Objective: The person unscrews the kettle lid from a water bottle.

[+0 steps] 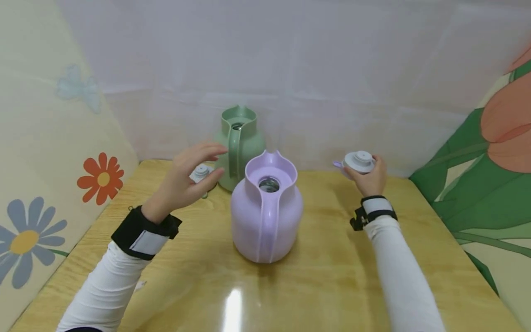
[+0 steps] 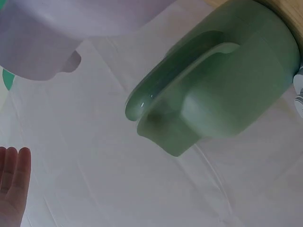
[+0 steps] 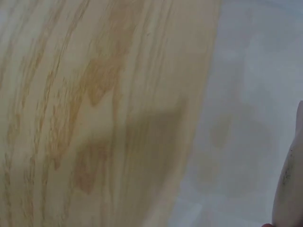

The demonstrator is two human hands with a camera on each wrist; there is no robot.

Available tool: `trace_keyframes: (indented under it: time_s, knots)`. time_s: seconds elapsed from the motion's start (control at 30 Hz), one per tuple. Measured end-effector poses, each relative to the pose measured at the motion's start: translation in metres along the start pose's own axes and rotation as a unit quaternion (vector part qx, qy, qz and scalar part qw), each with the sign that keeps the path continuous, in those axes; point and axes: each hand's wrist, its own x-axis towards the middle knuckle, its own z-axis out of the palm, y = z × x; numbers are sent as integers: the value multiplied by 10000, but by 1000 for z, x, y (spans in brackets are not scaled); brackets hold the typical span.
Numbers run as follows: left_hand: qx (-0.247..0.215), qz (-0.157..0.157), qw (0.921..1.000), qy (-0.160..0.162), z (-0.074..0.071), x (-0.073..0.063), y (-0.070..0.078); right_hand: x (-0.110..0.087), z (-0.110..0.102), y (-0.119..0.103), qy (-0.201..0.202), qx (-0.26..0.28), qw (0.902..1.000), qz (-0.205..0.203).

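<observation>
A lilac thermos jug [image 1: 267,221] stands mid-table without a lid, its handle toward me and its round mouth showing. Behind it and to the left is a green thermos jug [image 1: 249,143], also lidless; the left wrist view shows its handle and spout side. My left hand [image 1: 186,173] hovers left of both jugs, thumb and fingers spread, holding nothing. Off to the right, my right hand [image 1: 370,177] grips a pale jug lid [image 1: 358,161] with a lilac tab, raised above the table's back edge. In the right wrist view only a sliver of hand shows.
Another pale lid [image 1: 201,172] lies on the wooden table [image 1: 332,276] beside the green jug, partly behind my left hand. A white cloth wall [image 1: 332,69] closes the back. Flower-patterned panels flank both sides. A small white object [image 1: 140,286] lies by my left sleeve.
</observation>
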Motion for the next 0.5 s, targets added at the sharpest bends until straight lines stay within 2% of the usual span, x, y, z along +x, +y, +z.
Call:
trace_keyframes:
  time_s: [0.2,0.37,0.5]
  knots:
    - [-9,92,9993,375,-8,-10,12,5,-6,26,-63,-286,9980,551]
    - [120,74,9992,366,-11,-17,18,8,-11,37,-201,-446,9957,790]
    - [183,19,9993,330,-13,-20,20,6,-6,40,-399,-711,9926,897]
